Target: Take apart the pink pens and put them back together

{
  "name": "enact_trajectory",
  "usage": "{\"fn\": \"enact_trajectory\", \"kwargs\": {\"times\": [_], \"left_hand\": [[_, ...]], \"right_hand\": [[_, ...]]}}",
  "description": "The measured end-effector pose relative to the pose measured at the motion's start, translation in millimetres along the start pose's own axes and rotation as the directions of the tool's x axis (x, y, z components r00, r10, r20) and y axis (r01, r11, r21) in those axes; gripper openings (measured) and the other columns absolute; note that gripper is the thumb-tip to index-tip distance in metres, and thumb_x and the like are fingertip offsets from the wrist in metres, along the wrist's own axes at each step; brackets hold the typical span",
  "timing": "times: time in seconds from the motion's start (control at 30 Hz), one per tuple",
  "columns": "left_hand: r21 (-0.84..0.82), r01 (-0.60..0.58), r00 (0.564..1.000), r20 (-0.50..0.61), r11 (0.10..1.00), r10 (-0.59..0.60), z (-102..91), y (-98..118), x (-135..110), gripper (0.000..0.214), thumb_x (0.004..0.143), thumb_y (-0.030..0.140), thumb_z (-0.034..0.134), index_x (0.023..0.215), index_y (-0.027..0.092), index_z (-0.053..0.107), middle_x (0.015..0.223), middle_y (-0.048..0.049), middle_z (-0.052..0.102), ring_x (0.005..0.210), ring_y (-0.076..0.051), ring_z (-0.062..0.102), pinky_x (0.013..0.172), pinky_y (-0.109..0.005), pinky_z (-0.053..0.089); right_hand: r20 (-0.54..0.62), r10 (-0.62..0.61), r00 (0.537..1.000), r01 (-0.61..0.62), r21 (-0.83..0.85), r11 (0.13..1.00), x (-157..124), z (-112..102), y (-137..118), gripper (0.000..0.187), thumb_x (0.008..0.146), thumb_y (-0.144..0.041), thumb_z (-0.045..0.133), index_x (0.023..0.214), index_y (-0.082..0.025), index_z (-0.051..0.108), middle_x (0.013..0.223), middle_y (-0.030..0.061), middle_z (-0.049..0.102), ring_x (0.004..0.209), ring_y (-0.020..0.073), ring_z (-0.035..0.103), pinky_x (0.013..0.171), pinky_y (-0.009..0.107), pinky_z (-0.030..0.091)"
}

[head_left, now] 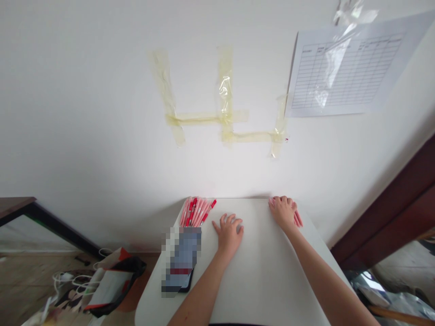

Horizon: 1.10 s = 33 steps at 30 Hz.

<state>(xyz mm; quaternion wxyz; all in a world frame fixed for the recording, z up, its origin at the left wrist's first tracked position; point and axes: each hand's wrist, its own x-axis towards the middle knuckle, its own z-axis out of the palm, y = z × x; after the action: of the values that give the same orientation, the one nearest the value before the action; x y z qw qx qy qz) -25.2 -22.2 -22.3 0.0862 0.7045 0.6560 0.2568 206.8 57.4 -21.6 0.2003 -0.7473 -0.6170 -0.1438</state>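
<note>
"Where's the red-and-pink pen bunch [196,213]?"
"At the table's [268,276] far left corner; pink pens [298,218] at its far right."
"The hands?"
"Left hand [229,233] splayed, empty, toward the table's far side; right hand [284,212] covers the pink pens, gripping or not I can't tell."

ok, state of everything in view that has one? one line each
Left hand: open, fingers spread, nothing visible in it
Right hand: over the pink pens, fingers bent; grip unclear
Pink pens: lying, partly hidden by that hand
Red and pink pens: lying bunched on the table's far left corner
Phone: lying on the table, screen pixelated
Printed sheet: taped to the wall
Yellowish tape: stuck on the wall
</note>
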Motion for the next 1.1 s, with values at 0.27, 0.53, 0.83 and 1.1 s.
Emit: {"fn": "enact_trajectory", "kwargs": {"times": [0.27, 0.53, 0.83, 1.1], "left_hand": [[0.102, 0.027, 0.997, -0.069, 0.994, -0.020, 2.3, -3.5, 1.0, 0.035, 0.089, 0.029, 0.057, 0.123, 0.029, 0.066, 0.143, -0.0090, 0.056, 0.137, -0.030, 0.043, 0.119, -0.066, 0.021], [0.168, 0.008, 0.998, -0.070, 0.986, 0.004, -5.3, -8.5, 3.8, 0.033, 0.092, 0.033, 0.053, 0.122, 0.027, 0.066, 0.140, -0.0081, 0.060, 0.135, -0.028, 0.047, 0.117, -0.055, 0.030], [0.282, 0.037, 0.991, -0.131, 0.959, 0.000, -22.6, -15.4, 12.8, 0.030, 0.093, 0.024, 0.049, 0.115, 0.022, 0.069, 0.127, -0.0100, 0.065, 0.121, -0.026, 0.053, 0.107, -0.045, 0.039], [0.492, 0.281, 0.948, -0.278, 0.824, -0.157, -62.4, -28.1, 28.2, 0.040, 0.095, 0.015, 0.036, 0.113, 0.019, 0.071, 0.121, -0.0125, 0.066, 0.123, -0.032, 0.050, 0.106, -0.055, 0.037]], "right_hand": [[-0.042, -0.169, 0.985, 0.174, 0.195, 0.965, -3.2, -12.0, -7.2, 0.041, 0.099, -0.034, 0.038, 0.130, -0.018, 0.058, 0.134, 0.0142, 0.056, 0.119, 0.0329, 0.045, 0.105, 0.051, 0.034], [0.005, -0.506, 0.863, 0.436, 0.499, 0.749, -46.0, -10.7, -21.4, 0.046, 0.099, -0.024, 0.036, 0.143, -0.023, 0.049, 0.155, 0.0070, 0.042, 0.143, 0.0254, 0.037, 0.113, 0.050, 0.042], [0.043, -0.555, 0.830, 0.452, 0.530, 0.717, -72.3, 5.8, -22.7, 0.042, 0.101, -0.029, 0.041, 0.139, -0.022, 0.057, 0.149, 0.0090, 0.051, 0.142, 0.0261, 0.042, 0.117, 0.050, 0.040], [0.048, -0.559, 0.828, 0.449, 0.539, 0.712, -72.3, 5.9, -20.5, 0.043, 0.101, -0.031, 0.041, 0.140, -0.022, 0.056, 0.149, 0.0082, 0.051, 0.143, 0.0263, 0.041, 0.117, 0.051, 0.039]]}}
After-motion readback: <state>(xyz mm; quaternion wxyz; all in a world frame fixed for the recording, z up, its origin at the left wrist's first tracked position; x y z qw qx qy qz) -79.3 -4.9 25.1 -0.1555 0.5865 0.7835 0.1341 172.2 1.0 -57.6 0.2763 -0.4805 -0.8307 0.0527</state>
